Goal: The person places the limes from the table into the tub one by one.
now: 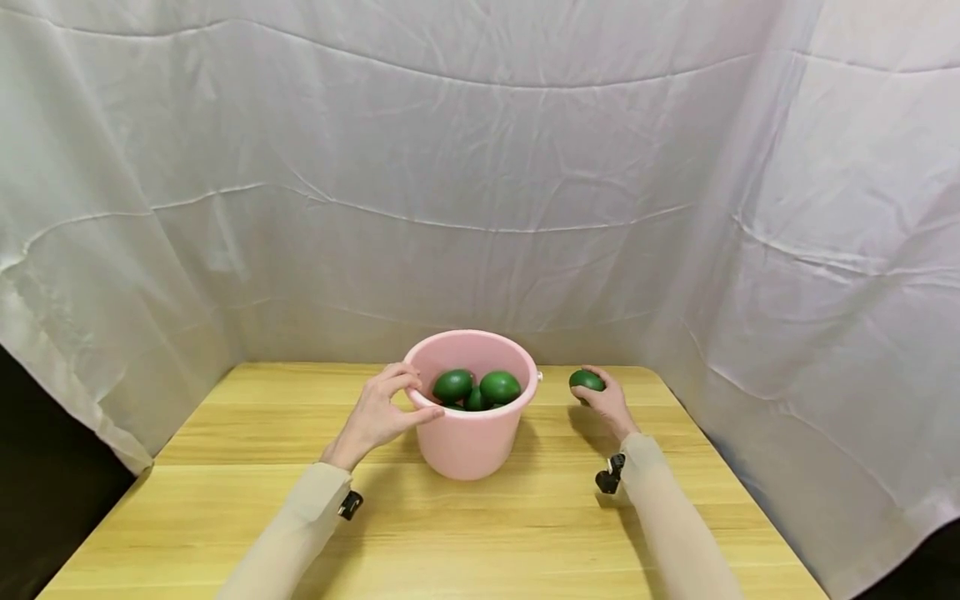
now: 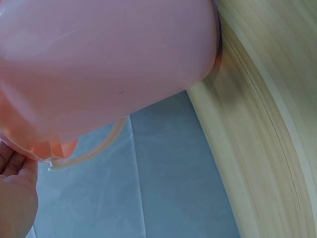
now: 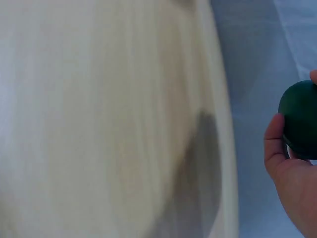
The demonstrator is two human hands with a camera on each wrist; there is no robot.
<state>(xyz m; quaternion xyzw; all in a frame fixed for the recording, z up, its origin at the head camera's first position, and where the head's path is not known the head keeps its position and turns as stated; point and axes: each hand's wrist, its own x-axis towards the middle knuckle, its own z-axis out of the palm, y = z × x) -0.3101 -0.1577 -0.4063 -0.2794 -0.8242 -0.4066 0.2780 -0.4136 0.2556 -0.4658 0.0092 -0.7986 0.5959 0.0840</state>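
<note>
A pink bucket (image 1: 468, 446) stands upright on the wooden table with several green avocados (image 1: 500, 387) inside. At its left rim my left hand (image 1: 378, 412) grips the edge, thumb toward the near side and fingers over the far left. The left wrist view has the bucket wall (image 2: 114, 59) large, with part of the left hand (image 2: 20, 198) at the rim. To the right of the bucket, my right hand (image 1: 607, 404) holds one green avocado (image 1: 586, 381) between thumb and fingers. In the right wrist view that avocado (image 3: 301, 119) is partly cut off by the frame's edge.
The bucket's pale handle (image 2: 99, 151) hangs on its outer side. A light wooden table (image 1: 247, 492) spreads under everything, its far edge close behind the bucket. Grey-white curtains (image 1: 480, 167) enclose the back and both sides.
</note>
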